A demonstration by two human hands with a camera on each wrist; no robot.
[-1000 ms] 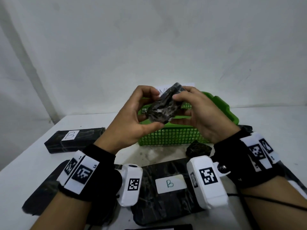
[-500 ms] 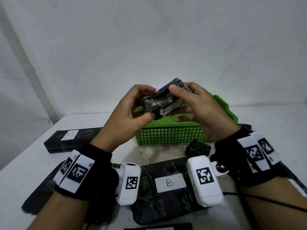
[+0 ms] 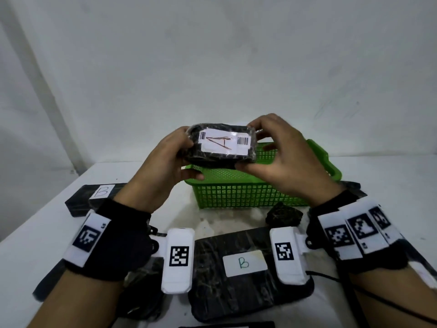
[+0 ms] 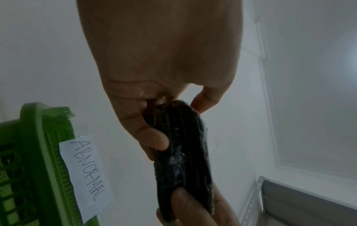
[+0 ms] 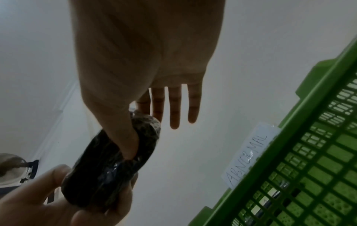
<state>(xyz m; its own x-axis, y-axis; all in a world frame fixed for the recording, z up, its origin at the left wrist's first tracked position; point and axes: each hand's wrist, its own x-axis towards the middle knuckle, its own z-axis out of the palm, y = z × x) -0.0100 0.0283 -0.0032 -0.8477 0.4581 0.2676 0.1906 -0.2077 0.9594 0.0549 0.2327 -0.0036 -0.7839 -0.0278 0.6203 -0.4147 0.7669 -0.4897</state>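
Above the green plastic mesh basket, a black plastic-wrapped packet is held level. Its left end is gripped by the curled fingers of the left hand; its right end is pinched between thumb and forefinger of the right hand. A white label with a big A and two barcodes is shown by the head view only. The packet's dark edge, a white paper slip reading ABNORMAL on the basket, and three right fingers held straight are given by the wrist views. Counted: one basket, one held packet, two flat black slabs marked B, the near slab and the far-left slab, and one small black lump. The rest is set on a white table before a plain white wall.
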